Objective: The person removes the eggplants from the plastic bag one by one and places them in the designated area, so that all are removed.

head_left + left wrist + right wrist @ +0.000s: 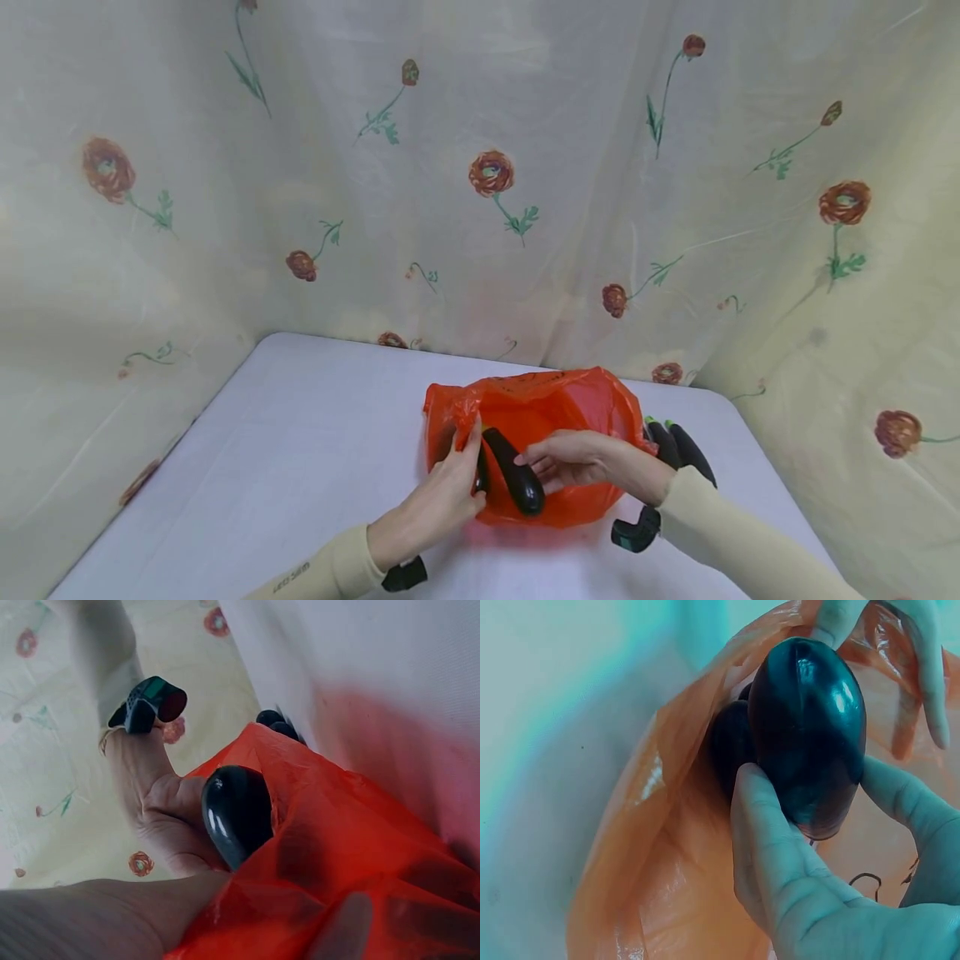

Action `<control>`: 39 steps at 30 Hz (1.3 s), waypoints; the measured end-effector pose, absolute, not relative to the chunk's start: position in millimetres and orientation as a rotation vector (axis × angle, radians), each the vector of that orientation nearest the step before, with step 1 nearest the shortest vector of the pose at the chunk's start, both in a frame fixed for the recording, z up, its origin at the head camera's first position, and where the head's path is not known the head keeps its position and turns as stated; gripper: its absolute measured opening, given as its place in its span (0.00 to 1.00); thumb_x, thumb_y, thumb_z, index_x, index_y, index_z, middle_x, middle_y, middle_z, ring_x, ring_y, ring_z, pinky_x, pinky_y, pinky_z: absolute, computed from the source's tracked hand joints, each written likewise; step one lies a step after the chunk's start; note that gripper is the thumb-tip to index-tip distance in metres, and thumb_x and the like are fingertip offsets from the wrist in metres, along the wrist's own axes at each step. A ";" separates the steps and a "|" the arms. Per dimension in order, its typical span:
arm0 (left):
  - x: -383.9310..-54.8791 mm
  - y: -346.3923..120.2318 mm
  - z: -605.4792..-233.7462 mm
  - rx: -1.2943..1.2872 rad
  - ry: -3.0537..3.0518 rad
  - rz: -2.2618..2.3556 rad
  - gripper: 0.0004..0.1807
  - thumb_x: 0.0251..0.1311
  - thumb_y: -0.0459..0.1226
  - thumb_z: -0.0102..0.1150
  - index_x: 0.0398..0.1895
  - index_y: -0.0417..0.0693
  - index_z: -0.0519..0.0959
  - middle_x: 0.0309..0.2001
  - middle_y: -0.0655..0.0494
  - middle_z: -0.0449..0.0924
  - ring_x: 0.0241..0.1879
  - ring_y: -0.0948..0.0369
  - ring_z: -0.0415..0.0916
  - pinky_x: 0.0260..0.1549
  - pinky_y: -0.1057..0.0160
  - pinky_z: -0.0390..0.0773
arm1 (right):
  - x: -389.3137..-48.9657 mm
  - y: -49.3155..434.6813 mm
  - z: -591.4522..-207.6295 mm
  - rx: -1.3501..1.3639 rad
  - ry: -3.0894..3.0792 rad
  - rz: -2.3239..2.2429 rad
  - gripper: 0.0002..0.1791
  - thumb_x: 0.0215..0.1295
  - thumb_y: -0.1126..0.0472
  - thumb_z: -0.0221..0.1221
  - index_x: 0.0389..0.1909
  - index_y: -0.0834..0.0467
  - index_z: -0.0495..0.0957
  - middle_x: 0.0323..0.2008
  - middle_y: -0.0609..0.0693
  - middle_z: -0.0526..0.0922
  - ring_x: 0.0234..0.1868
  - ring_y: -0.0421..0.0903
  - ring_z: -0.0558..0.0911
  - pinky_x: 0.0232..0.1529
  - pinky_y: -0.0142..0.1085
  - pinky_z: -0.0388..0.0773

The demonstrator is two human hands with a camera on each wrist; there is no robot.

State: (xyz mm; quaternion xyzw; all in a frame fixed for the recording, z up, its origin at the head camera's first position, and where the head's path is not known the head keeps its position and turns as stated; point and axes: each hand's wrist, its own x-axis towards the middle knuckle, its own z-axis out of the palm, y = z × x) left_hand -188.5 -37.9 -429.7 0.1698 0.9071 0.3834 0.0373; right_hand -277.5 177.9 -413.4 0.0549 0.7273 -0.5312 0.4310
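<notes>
An orange-red plastic bag (577, 408) lies on the table with its mouth spread toward me. My left hand (446, 496) grips the left side of the bag's rim. At the mouth, my right hand (573, 458) holds a glossy dark eggplant (517, 479) near its thick end. Thumb and fingers lie on opposite sides of that eggplant (806, 735) in the right wrist view. Another eggplant (730, 746) sits just behind it in the bag. The left wrist view shows the held eggplant's rounded end (234, 814) standing out of the bag.
Two more dark eggplants (692, 452) with green stem ends lie on the table right of the bag, partly behind my right forearm. The white table (322, 433) backs onto a flowered curtain (420, 192), which also hangs at both sides.
</notes>
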 end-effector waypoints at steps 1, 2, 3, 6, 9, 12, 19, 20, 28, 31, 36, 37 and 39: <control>-188.4 -38.0 -429.5 0.521 2.787 1.170 0.54 0.54 0.29 0.65 0.77 0.42 0.40 0.72 0.38 0.55 0.46 0.53 0.81 0.44 0.59 0.83 | -277.0 179.0 -413.2 0.123 1.810 -1.321 0.23 0.62 0.57 0.62 0.54 0.65 0.75 0.46 0.59 0.82 0.44 0.53 0.86 0.45 0.38 0.83; -188.4 -38.1 -429.5 0.526 2.792 1.165 0.54 0.54 0.29 0.65 0.77 0.42 0.40 0.72 0.38 0.56 0.47 0.53 0.81 0.44 0.58 0.83 | -276.3 180.0 -412.4 0.115 1.806 -1.319 0.22 0.62 0.57 0.62 0.54 0.65 0.75 0.46 0.59 0.82 0.44 0.52 0.85 0.45 0.38 0.83; -188.3 -38.2 -429.4 0.531 2.795 1.162 0.53 0.54 0.29 0.65 0.77 0.42 0.40 0.72 0.38 0.56 0.49 0.52 0.81 0.45 0.58 0.82 | -275.5 181.1 -411.8 0.106 1.802 -1.319 0.23 0.62 0.57 0.62 0.54 0.66 0.75 0.46 0.59 0.82 0.45 0.52 0.85 0.45 0.38 0.83; -188.8 -38.6 -430.0 0.543 2.812 1.151 0.53 0.54 0.29 0.65 0.77 0.41 0.41 0.72 0.38 0.57 0.51 0.51 0.80 0.46 0.57 0.82 | -273.3 184.9 -409.9 0.081 1.792 -1.319 0.22 0.63 0.56 0.62 0.53 0.66 0.76 0.45 0.59 0.83 0.45 0.52 0.85 0.45 0.38 0.83; -189.4 -38.8 -430.4 0.549 2.810 1.149 0.53 0.54 0.29 0.65 0.77 0.40 0.41 0.72 0.39 0.57 0.43 0.56 0.81 0.44 0.58 0.83 | -272.2 189.3 -408.1 0.066 1.784 -1.321 0.21 0.63 0.56 0.61 0.53 0.65 0.77 0.45 0.59 0.82 0.45 0.52 0.85 0.45 0.38 0.83; -189.5 -38.4 -430.4 0.542 2.809 1.143 0.54 0.53 0.29 0.66 0.77 0.41 0.41 0.72 0.38 0.56 0.36 0.60 0.80 0.42 0.59 0.83 | -271.3 194.1 -406.8 0.059 1.781 -1.326 0.20 0.63 0.57 0.61 0.52 0.64 0.78 0.46 0.59 0.82 0.45 0.52 0.85 0.47 0.39 0.82; -190.1 -35.7 -429.1 0.480 2.784 1.126 0.55 0.53 0.30 0.67 0.77 0.44 0.40 0.74 0.38 0.51 0.32 0.62 0.79 0.39 0.62 0.84 | -266.4 205.2 -403.9 0.006 1.774 -1.332 0.18 0.64 0.57 0.61 0.50 0.63 0.80 0.45 0.57 0.83 0.45 0.51 0.85 0.48 0.40 0.82; -190.3 -35.3 -429.2 0.475 2.783 1.125 0.55 0.53 0.30 0.67 0.77 0.44 0.41 0.74 0.39 0.50 0.33 0.62 0.79 0.39 0.62 0.84 | -265.7 206.7 -403.4 0.004 1.772 -1.334 0.17 0.64 0.57 0.60 0.49 0.63 0.81 0.45 0.57 0.83 0.45 0.51 0.85 0.48 0.40 0.82; -189.5 -35.8 -430.5 0.517 2.794 1.147 0.54 0.53 0.29 0.66 0.77 0.41 0.41 0.74 0.37 0.49 0.42 0.57 0.82 0.43 0.59 0.83 | -260.3 218.1 -401.5 -0.007 1.770 -1.350 0.16 0.65 0.56 0.59 0.49 0.63 0.80 0.44 0.56 0.84 0.44 0.50 0.85 0.50 0.42 0.81; -189.6 -36.3 -430.6 0.527 2.790 1.156 0.54 0.53 0.29 0.66 0.77 0.41 0.41 0.74 0.38 0.49 0.37 0.58 0.82 0.40 0.62 0.84 | -257.6 222.5 -399.7 -0.027 1.750 -1.362 0.17 0.66 0.56 0.59 0.49 0.62 0.80 0.46 0.55 0.85 0.46 0.51 0.85 0.52 0.44 0.80; -189.4 -36.9 -430.3 0.538 2.799 1.160 0.53 0.53 0.28 0.66 0.77 0.41 0.41 0.74 0.37 0.49 0.22 0.67 0.73 0.33 0.67 0.84 | -254.7 229.8 -395.4 -0.106 1.715 -1.364 0.17 0.67 0.56 0.57 0.51 0.62 0.79 0.45 0.54 0.85 0.46 0.50 0.85 0.53 0.45 0.80; -189.4 -36.9 -430.3 0.540 2.805 1.153 0.53 0.53 0.28 0.66 0.77 0.40 0.41 0.74 0.37 0.50 0.23 0.67 0.74 0.34 0.66 0.84 | -254.2 231.2 -394.4 -0.123 1.706 -1.363 0.17 0.67 0.56 0.56 0.51 0.63 0.79 0.45 0.53 0.85 0.46 0.50 0.85 0.53 0.45 0.80; -189.2 -36.8 -430.7 0.548 2.811 1.146 0.53 0.53 0.28 0.66 0.77 0.40 0.42 0.74 0.37 0.51 0.28 0.65 0.77 0.37 0.64 0.84 | -253.0 234.0 -392.6 -0.150 1.688 -1.363 0.18 0.68 0.56 0.55 0.52 0.63 0.79 0.45 0.53 0.85 0.47 0.49 0.85 0.53 0.45 0.79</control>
